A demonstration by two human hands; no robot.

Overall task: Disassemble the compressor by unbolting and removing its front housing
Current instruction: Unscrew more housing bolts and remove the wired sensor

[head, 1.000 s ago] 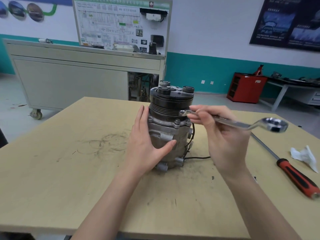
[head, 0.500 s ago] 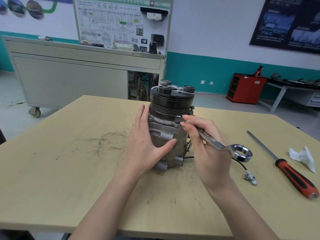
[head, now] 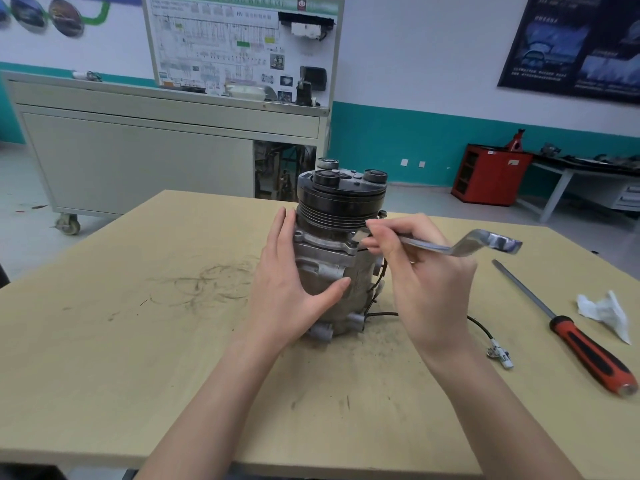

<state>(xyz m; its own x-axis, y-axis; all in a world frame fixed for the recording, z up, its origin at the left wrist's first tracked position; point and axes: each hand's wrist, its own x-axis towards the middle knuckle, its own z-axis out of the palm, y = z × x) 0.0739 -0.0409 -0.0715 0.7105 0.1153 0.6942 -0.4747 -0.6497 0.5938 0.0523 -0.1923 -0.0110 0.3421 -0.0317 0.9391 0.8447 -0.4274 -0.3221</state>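
Compressor (head: 332, 271) stands on end near the middle of the desk (head: 138, 341), black grooved pulley (head: 341, 206) uppermost. Front housing (head: 323, 245) is taken to be the flanged grey casting just below the pulley. It is not yet lifted, and the seam appears closed.

Left hand (head: 287, 285) is laid against the near-left side of the body, fingers straight and pointing up, thumb stretched across the front. Nothing is gripped; the casting is only braced. Right hand (head: 427, 271) is pinched on the shank of a flat wrench (head: 446, 245), fingertips close to the open end, which is set at a flange corner under the pulley. Whether it is seated on a bolt head cannot be told. The ring end juts out to the right, above the desk.

Handling, as judged: cast metal, stiff and heavy, tall for its footprint, so rocking or twisting under wrench force is likely. Surfaces look grimy, so slip is to be expected. The housing is best taken by its flange ears, not by the pulley, which may spin. The thin black cable (head: 479, 326) trailing right should be watched for snagging.

A red-handled screwdriver (head: 588, 351) and a crumpled white rag (head: 604, 310) are noted at the right of the desk, well apart from the work.
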